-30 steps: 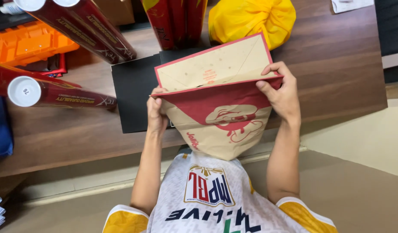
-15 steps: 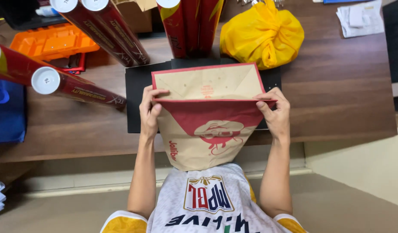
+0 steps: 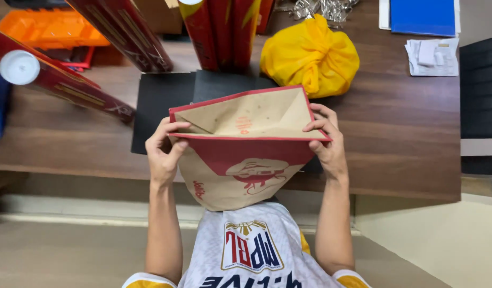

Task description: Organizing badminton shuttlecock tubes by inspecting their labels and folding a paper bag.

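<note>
Dark wooden tabletop (image 3: 406,133) stretches ahead of me, with a black mat (image 3: 166,101) just beyond my hands. I hold a brown-and-red paper bag (image 3: 240,154) over the near edge, its mouth spread wide so I can see inside. My left hand (image 3: 163,152) is closed on the left rim, my right hand (image 3: 326,141) pinches the right rim. A knotted yellow bag (image 3: 310,56) sits behind it, red tubes (image 3: 224,32) stand beside that, and an orange tray (image 3: 54,32) lies far left.

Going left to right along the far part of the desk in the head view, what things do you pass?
Orange tray → dark red tube → red-and-yellow tubes → yellow tied bag → blue folder.
</note>
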